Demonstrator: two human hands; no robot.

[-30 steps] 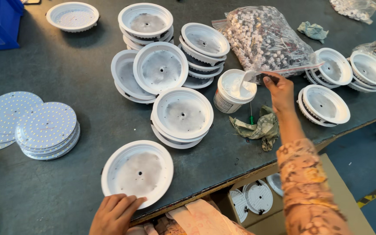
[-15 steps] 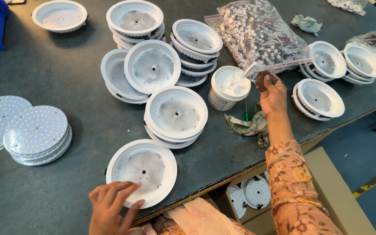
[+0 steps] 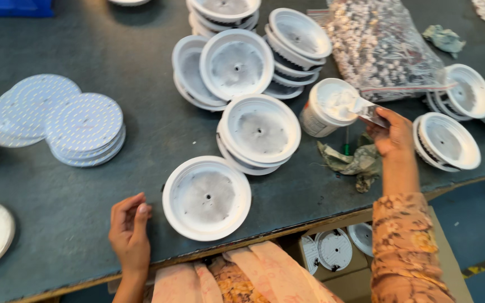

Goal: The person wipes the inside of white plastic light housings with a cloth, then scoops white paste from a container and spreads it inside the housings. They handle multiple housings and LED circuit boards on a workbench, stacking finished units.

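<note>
Paste work at a dark bench, one white round housing (image 3: 206,197) lying flat at the near edge, dull grey in its middle around the centre hole, seemingly already coated, though hard to confirm. Left hand (image 3: 130,227) resting on the table (image 3: 85,191) just beside that housing, fingers loosely curled, grasping nothing, not touching the rim. Right hand (image 3: 391,134) pinched around a small flat spatula (image 3: 366,109), blade dipped into the open white paste tub (image 3: 332,106). Behind the housing, a low stack of similar housings (image 3: 259,132) with grey centres, and further stacks beyond and at the right edge; impossible to tell which are finished. Left of those, a pile of round white LED discs (image 3: 85,126), none yet seated in any housing, so fitting appears largely undone. Near the right hand, a crumpled rag (image 3: 355,163) and a clear bag of small white parts (image 3: 380,47).
</note>
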